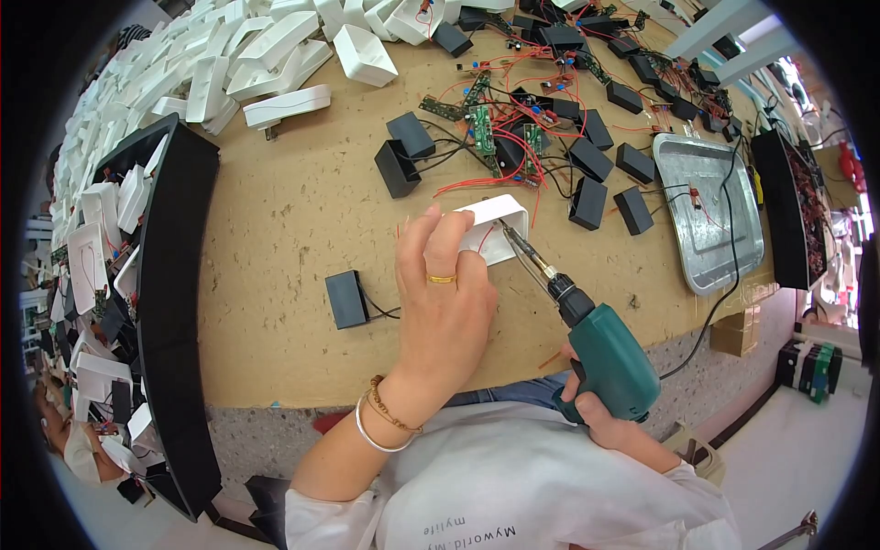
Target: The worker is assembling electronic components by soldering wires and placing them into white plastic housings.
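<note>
My left hand is closed around the side of a small white plastic housing, tilted with its open side toward me; a thin red wire runs inside it. A green pistol-shaped soldering gun is gripped by its handle in my right hand. Its metal tip reaches into the housing by the inner wall; whether it touches cannot be made out. Left of my left hand lies a black rectangular box, its black leads running under that hand.
White housings are heaped at the far left. Beyond my hands lie green circuit boards, red wires and several black boxes. A metal tray stands right, with the gun's cord across it. A black bin of assembled parts borders the left.
</note>
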The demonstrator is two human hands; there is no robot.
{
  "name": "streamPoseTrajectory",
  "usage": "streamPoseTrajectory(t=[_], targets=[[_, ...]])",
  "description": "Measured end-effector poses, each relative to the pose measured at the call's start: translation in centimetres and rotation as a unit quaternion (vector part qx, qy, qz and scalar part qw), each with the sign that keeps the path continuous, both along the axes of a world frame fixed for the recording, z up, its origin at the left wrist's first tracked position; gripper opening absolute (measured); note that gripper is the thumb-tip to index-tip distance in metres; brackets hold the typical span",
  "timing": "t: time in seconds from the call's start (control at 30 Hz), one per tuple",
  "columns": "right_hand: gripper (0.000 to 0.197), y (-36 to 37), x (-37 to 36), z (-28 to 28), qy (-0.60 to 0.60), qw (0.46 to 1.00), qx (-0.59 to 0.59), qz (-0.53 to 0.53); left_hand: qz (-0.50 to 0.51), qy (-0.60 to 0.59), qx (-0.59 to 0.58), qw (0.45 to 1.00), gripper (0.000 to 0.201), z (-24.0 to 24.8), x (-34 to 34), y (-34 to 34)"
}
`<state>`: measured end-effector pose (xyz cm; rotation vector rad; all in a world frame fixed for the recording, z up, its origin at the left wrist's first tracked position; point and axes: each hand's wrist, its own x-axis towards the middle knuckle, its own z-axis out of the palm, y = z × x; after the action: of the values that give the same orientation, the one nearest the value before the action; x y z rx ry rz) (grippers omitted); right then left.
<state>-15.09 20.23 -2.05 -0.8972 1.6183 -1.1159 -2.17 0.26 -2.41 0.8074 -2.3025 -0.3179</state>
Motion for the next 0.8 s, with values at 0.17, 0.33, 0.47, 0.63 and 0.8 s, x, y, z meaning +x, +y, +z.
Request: streamPoseTrajectory(t=[0.17,0.33,0.47,0.63,0.8], targets=[[0.074,0.0,0.1,0.0,-0.002,1.000,0.007,0.003,0.003,-0.001,-0.001,1.000,0.019,-0.2,0.0,0.0],[0.019,-0.7,0.5,-0.3,0.029,0.995,-0.084,-0.052,0.014,-0.008,-0.005,1.000,0.020,0.1,-0.1,0.1],[0.024,-0.8,0.6,-0.2,0.020,0.995,-0.083,-0.047,0.018,-0.010,-0.012,1.000,0.020,0.1,-0.1,0.1],[0.029,-0.8,0.7,-0.2,0.001,0.996,-0.080,-0.047,0.018,-0.010,-0.010,1.000,0.020,0.1,-0.1,0.1],[0.030,-1.0,0.9,0.0,0.003,0.994,-0.085,-0.065,0.019,-0.006,-0.011,1.000,0.021,0.0,-0.1,0.1]])
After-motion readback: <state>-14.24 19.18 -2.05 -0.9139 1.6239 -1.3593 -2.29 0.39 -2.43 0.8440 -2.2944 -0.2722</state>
